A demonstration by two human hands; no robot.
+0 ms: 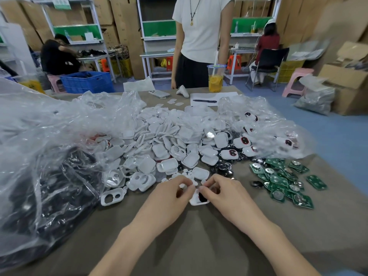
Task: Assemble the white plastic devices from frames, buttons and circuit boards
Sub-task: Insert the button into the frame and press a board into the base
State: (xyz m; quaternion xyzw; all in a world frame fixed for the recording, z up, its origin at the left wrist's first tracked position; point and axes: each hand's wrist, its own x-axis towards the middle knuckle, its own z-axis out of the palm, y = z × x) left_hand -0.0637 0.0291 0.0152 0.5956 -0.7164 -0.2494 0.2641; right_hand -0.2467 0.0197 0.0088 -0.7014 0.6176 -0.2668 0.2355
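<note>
My left hand and my right hand meet at the table's middle over one white plastic frame with a dark part inside it. Both hands have curled fingers and pinch the frame from either side. A big heap of white frames and covers lies just beyond the hands. Small white buttons are scattered in front of the heap. Green circuit boards with round silver cells are piled to the right. Finished white devices with red-ringed buttons lie at the heap's right side.
A large clear plastic bag of dark parts fills the left. Another clear bag covers finished devices on the right. A person in white stands at the far edge beside a cup of yellow drink, a phone, and a pen on paper.
</note>
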